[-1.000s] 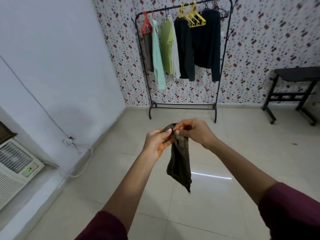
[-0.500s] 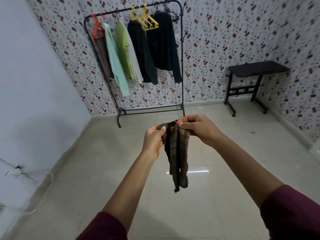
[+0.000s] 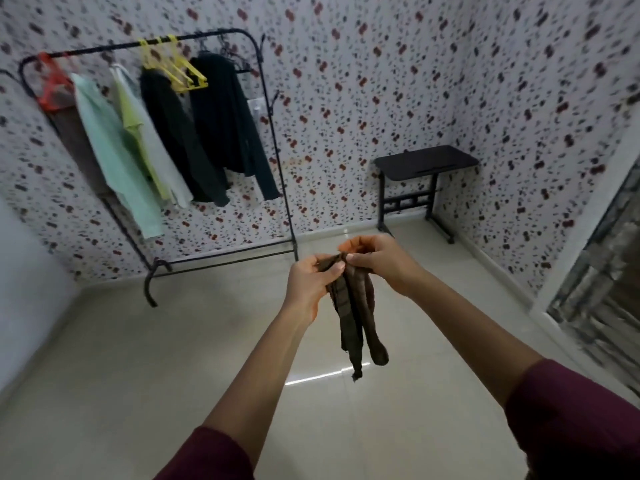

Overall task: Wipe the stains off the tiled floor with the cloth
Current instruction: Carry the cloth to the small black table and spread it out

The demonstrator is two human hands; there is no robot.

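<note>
A dark brown striped cloth [image 3: 356, 317] hangs in loose folds in front of me, well above the floor. My left hand [image 3: 310, 284] pinches its top edge from the left. My right hand [image 3: 379, 263] pinches the same top edge from the right, the fingertips of both hands almost touching. The pale cream tiled floor [image 3: 138, 393] spreads out below, with a bright streak of reflected light under the cloth. I make out no stains on the tiles from here.
A black clothes rack [image 3: 273, 161] with several hanging garments and yellow hangers stands against the spotted back wall at left. A small black table [image 3: 426, 162] sits in the back right corner. A dark patterned panel [image 3: 602, 278] lines the right wall.
My view has swung to the right, so the rack has shifted left and the right wall has come into sight. Both hands still hold the cloth, now bunched into narrower folds.
</note>
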